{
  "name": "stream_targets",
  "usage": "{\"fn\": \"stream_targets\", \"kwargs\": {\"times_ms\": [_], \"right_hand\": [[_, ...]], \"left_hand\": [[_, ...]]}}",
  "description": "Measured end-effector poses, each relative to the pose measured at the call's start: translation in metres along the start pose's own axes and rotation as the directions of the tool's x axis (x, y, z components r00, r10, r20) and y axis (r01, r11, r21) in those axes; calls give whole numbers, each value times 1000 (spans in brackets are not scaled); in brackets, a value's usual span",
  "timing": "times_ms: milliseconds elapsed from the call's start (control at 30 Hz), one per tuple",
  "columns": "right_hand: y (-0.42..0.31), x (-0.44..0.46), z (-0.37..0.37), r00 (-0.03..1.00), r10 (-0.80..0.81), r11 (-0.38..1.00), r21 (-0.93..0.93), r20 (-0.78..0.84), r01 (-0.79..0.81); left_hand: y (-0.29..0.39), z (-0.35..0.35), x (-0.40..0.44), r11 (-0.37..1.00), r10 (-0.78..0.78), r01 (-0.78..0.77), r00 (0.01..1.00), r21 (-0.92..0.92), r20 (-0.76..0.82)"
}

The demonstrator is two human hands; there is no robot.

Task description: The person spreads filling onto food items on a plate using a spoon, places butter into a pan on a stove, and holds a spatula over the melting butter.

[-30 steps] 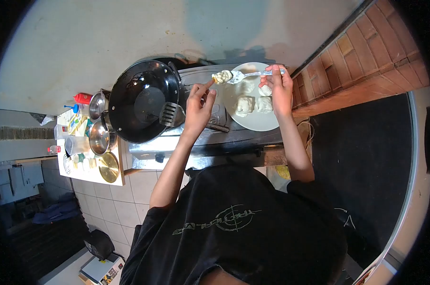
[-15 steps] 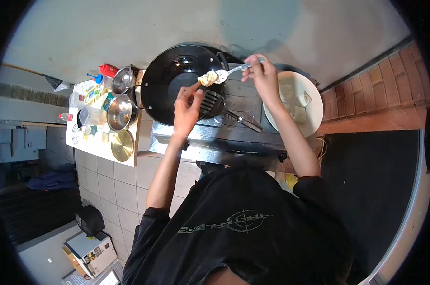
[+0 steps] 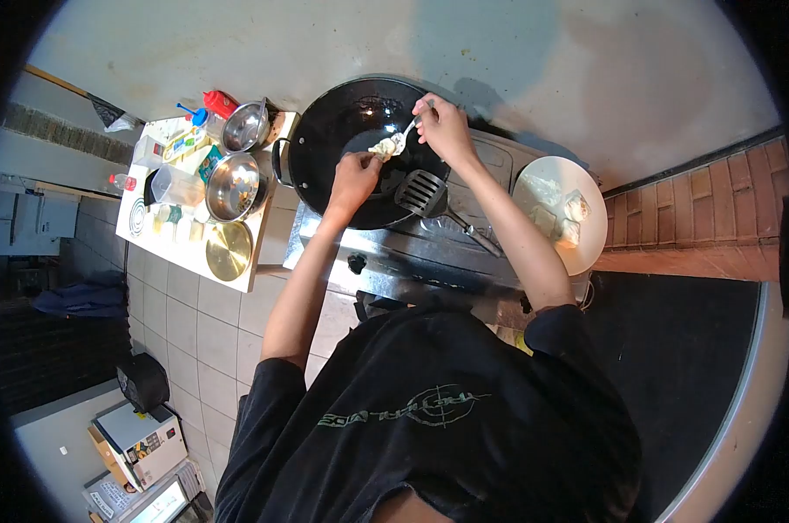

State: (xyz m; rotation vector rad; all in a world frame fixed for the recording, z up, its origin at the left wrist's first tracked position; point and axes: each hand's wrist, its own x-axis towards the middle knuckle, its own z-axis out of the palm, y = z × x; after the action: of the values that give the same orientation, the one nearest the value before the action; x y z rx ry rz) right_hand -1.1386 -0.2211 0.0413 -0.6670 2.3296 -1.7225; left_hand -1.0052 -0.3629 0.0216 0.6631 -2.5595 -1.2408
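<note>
Over the black wok, a pale coated food piece rests at the end of a spoon-like metal utensil. My right hand grips the utensil's handle. My left hand has its fingers closed at the near side of the food piece, touching it. A slotted spatula lies across the wok's near right rim, its handle over the stove. To the right, a white plate carries several pale coated pieces.
On the left, a light table bears metal bowls, a golden lid, a clear plastic container and a red bottle. A brick ledge is at the right, with a wall behind the stove.
Both hands have moved with the food piece from beside the plate to over the wok. The view has shifted, so wok and plate appear farther right than a second ago.
</note>
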Motion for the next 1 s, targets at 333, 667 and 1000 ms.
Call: {"fn": "stream_targets", "kwargs": {"times_ms": [333, 667, 1000], "right_hand": [[24, 12, 11, 994, -104, 985, -135, 16, 105], [-17, 7, -12, 979, -197, 948, -264, -48, 178], [-15, -27, -49, 986, 69, 943, 333, -154, -14]], "left_hand": [[3, -21, 7, 967, -40, -1, 987, 254, 156], [30, -116, -138, 1000, 0, 3, 898, 7, -441], [-57, -111, -190, 970, -234, 172, 854, -171, -465]]}}
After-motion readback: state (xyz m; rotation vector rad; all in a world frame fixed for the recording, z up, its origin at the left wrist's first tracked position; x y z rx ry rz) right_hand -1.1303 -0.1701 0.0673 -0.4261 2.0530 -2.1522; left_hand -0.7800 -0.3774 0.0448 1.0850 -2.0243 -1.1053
